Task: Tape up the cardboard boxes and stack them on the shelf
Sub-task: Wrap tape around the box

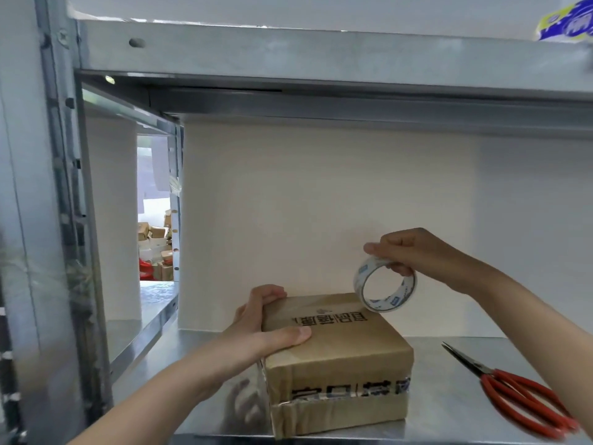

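Note:
A brown cardboard box (340,358) with black printed characters sits on the metal shelf (449,364) in front of me. My left hand (266,326) grips its left side, thumb across the top, fingers curled round the far left corner. My right hand (414,252) pinches a roll of clear tape (383,284) and holds it upright, its lower rim at the box's far right top edge. Clear tape lies over the top of the box.
Red-handled scissors (513,396) lie shut on the shelf to the right of the box. A shelf beam (321,56) runs overhead and a steel upright (64,220) stands at the left. Through a gap at the left, several more boxes (157,248) are piled in the distance.

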`<action>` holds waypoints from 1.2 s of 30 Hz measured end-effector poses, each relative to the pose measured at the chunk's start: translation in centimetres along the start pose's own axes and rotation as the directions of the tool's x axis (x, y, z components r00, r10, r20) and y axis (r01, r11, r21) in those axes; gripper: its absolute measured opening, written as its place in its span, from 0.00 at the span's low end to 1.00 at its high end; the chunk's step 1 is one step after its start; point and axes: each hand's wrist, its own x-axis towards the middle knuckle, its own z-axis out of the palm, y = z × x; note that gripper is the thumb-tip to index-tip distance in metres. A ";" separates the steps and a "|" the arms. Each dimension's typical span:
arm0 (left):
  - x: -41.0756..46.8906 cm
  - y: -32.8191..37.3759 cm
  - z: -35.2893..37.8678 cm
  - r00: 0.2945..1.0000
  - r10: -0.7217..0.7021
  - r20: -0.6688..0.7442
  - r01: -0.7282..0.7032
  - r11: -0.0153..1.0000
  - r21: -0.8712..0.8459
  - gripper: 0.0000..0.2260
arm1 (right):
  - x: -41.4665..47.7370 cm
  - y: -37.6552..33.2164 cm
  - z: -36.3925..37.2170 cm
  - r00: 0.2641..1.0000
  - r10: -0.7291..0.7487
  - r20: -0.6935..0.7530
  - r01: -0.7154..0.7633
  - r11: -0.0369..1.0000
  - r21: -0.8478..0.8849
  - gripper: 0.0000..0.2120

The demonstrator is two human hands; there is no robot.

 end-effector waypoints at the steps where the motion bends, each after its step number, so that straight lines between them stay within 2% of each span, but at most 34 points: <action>1: 0.1 0.0 0.0 1.000 -0.003 0.007 0.003 1.000 0.005 0.37 | -0.2 0.3 -0.1 1.000 -0.007 0.026 0.007 1.000 -0.011 0.21; 3: 0.1 0.1 -0.1 1.000 -0.009 0.013 0.008 1.000 0.010 0.38 | -0.2 0.5 -0.3 0.999 -0.021 0.038 0.022 0.999 -0.047 0.19; 6: 0.1 -0.1 -0.2 1.000 -0.014 0.022 0.013 1.000 0.021 0.37 | -0.3 0.8 -1.0 0.999 -0.038 -0.010 0.035 0.981 -0.193 0.21; 11: 0.4 -0.7 -0.5 1.000 -0.008 0.024 0.008 1.000 0.005 0.35 | -1.3 3.4 -0.5 0.999 0.034 0.009 -0.029 0.935 -0.353 0.22; 14: 0.2 -0.5 -0.7 0.997 -0.038 0.067 0.035 0.998 0.053 0.36 | -1.9 6.6 3.0 0.999 0.020 -0.028 -0.031 0.887 -0.461 0.23; 16: 0.0 0.7 -1.4 0.984 -0.092 0.155 0.071 0.988 0.139 0.37 | -2.6 8.1 4.7 0.998 0.003 -0.066 -0.035 0.869 -0.493 0.24; 18: 0.7 2.8 -2.0 0.954 -0.157 0.255 0.054 0.928 0.369 0.35 | -3.2 8.6 5.1 0.993 -0.021 -0.115 -0.039 0.867 -0.497 0.24; 20: 2.5 4.9 -1.2 0.942 -0.146 0.301 -0.099 0.738 0.667 0.32 | -3.5 7.8 5.5 0.993 -0.051 -0.103 -0.009 0.857 -0.514 0.24; 21: 3.4 5.9 0.2 0.929 -0.121 0.348 -0.189 0.656 0.731 0.32 | -3.6 7.3 5.9 0.994 -0.069 -0.079 0.019 0.860 -0.509 0.24; 22: 4.1 6.5 2.0 0.911 -0.110 0.399 -0.250 0.622 0.742 0.31 | -3.8 6.9 6.4 0.995 -0.083 -0.054 0.045 0.862 -0.505 0.23; 25: 5.1 6.4 6.1 0.890 -0.059 0.452 -0.320 0.626 0.711 0.25 | -4.6 6.5 6.9 0.995 -0.102 -0.016 0.080 0.857 -0.508 0.22; 28: 5.9 5.8 5.8 0.879 -0.056 0.474 -0.334 0.637 0.695 0.23 | -5.7 7.1 4.6 0.998 0.058 0.004 -0.055 0.968 -0.246 0.20; 30: 6.2 5.6 5.2 0.867 -0.074 0.492 -0.339 0.635 0.694 0.22 | -6.7 7.4 3.0 0.999 0.036 -0.018 -0.038 0.989 -0.141 0.20; 33: 6.0 5.6 5.2 0.855 -0.072 0.514 -0.364 0.624 0.691 0.22 | -8.3 7.7 0.9 0.996 -0.012 -0.083 -0.001 0.986 -0.164 0.19; 36: 5.9 5.7 5.1 0.854 -0.066 0.516 -0.365 0.629 0.686 0.22 | -10.0 8.8 0.4 0.994 0.070 -0.081 -0.086 0.971 -0.224 0.16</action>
